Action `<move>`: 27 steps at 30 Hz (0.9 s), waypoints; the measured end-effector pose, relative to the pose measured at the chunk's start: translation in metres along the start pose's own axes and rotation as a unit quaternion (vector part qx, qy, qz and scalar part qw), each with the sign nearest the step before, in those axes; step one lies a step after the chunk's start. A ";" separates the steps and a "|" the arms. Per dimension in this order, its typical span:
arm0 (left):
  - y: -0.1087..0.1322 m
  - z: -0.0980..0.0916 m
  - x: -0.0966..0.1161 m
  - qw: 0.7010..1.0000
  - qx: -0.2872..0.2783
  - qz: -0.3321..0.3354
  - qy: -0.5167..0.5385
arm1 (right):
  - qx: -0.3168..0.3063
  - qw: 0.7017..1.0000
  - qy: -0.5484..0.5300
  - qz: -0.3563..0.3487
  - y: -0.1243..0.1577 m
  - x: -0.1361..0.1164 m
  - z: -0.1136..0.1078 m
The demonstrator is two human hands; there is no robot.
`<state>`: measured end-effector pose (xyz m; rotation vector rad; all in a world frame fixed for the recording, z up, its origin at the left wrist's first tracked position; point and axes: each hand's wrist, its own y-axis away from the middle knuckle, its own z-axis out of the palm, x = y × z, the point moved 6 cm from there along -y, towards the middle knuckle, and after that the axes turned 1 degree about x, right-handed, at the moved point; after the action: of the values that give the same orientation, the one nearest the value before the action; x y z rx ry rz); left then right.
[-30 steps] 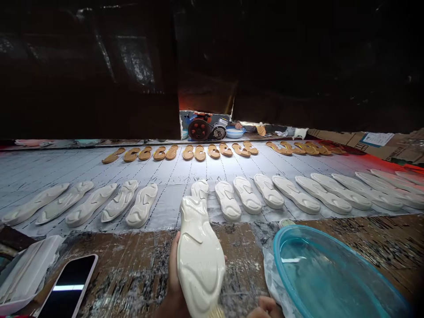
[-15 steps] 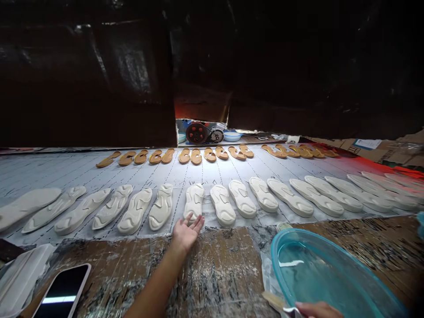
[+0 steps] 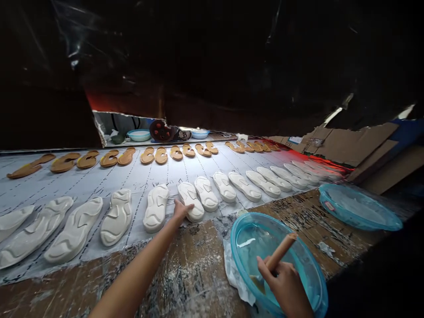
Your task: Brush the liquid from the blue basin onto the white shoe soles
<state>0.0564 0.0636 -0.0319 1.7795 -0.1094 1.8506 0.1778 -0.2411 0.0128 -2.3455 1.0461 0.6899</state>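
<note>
My left hand [image 3: 183, 210] is closed on the near end of a white shoe sole [image 3: 189, 194], which lies in a long row on the white sheeted surface. One finger reaches over the sole's top; the rest are partly hidden at its left side. Just left of the hand lies another white sole [image 3: 156, 207]. My right hand [image 3: 287, 282] grips the thick wooden handle of a brush [image 3: 281, 251] over a teal basin [image 3: 234, 247] of clear liquid. The brush's lower end is down in the basin, partly hidden by the hand.
Brown sandal-shaped pieces [image 3: 160, 155] line the belt-like white surface [image 3: 132, 179] farther back. A second teal basin [image 3: 361, 207] stands at right. Worn brown cardboard [image 3: 188, 260] covers the near edge. A dark sheet [image 3: 212, 66] hangs low overhead. Cardboard flaps [image 3: 357, 141] stand back right.
The view has swung right. My left hand, open and palm up before, has moved right and closed on a white sole. My right hand has brought the brush over the teal basin.
</note>
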 end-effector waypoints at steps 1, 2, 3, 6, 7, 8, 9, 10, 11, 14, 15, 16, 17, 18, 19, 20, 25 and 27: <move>0.000 -0.001 0.001 0.999 0.015 -0.012 0.027 | -0.013 1.000 -0.014 0.009 -0.001 0.000 0.002; 0.001 -0.003 0.004 0.998 0.027 -0.027 0.049 | -0.026 0.999 -0.033 0.017 -0.002 -0.001 0.002; 0.005 -0.003 0.006 0.996 0.031 -0.046 0.072 | -0.039 0.997 -0.056 0.025 -0.003 -0.002 0.001; 0.032 -0.003 0.014 0.981 -0.022 -0.119 0.149 | -0.068 0.986 -0.138 0.060 -0.004 -0.005 -0.004; 0.048 -0.003 0.015 0.973 -0.052 -0.143 0.173 | -0.073 0.981 -0.163 0.072 -0.005 -0.006 -0.006; 0.067 -0.004 0.016 0.964 -0.081 -0.161 0.198 | -0.076 0.977 -0.184 0.083 -0.005 -0.006 -0.007; 0.087 -0.005 0.015 0.954 -0.106 -0.174 0.222 | -0.078 0.972 -0.200 0.092 -0.006 -0.006 -0.008; 0.107 -0.006 0.013 0.943 -0.125 -0.184 0.247 | -0.080 0.969 -0.211 0.100 -0.007 -0.005 -0.008; 0.126 -0.006 0.009 0.931 -0.149 -0.197 0.270 | -0.082 0.966 -0.219 0.106 -0.008 -0.005 -0.007; 0.170 -0.002 -0.008 0.896 -0.206 -0.215 0.329 | -0.091 0.958 -0.244 0.122 -0.011 -0.004 -0.005; 0.180 0.000 -0.014 0.884 -0.221 -0.223 0.347 | -0.094 0.954 -0.255 0.125 -0.011 -0.003 -0.005; 0.187 0.003 -0.020 0.871 -0.230 -0.240 0.361 | -0.094 0.951 -0.267 0.127 -0.011 -0.003 -0.005; 0.193 0.007 -0.026 0.860 -0.237 -0.261 0.368 | -0.094 0.947 -0.279 0.126 -0.010 -0.004 -0.006; 0.197 0.009 -0.030 0.853 -0.243 -0.280 0.366 | -0.094 0.944 -0.291 0.122 -0.009 -0.006 -0.008; 0.201 0.012 -0.032 0.851 -0.248 -0.292 0.358 | -0.092 0.942 -0.303 0.113 -0.007 -0.010 -0.009; 0.204 0.013 -0.032 0.854 -0.253 -0.295 0.345 | -0.090 0.939 -0.315 0.100 -0.004 -0.015 -0.010; 0.224 0.012 -0.018 0.873 -0.274 -0.290 0.280 | -0.076 0.930 -0.350 -0.080 0.015 -0.076 -0.020; 0.232 0.009 -0.014 0.876 -0.283 -0.289 0.262 | -0.035 0.902 -0.302 -0.308 0.027 -0.120 -0.034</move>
<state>-0.0394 -0.1389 0.0302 0.7578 0.0792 1.5617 0.0954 -0.2140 0.1066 -2.0999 -0.0001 1.0889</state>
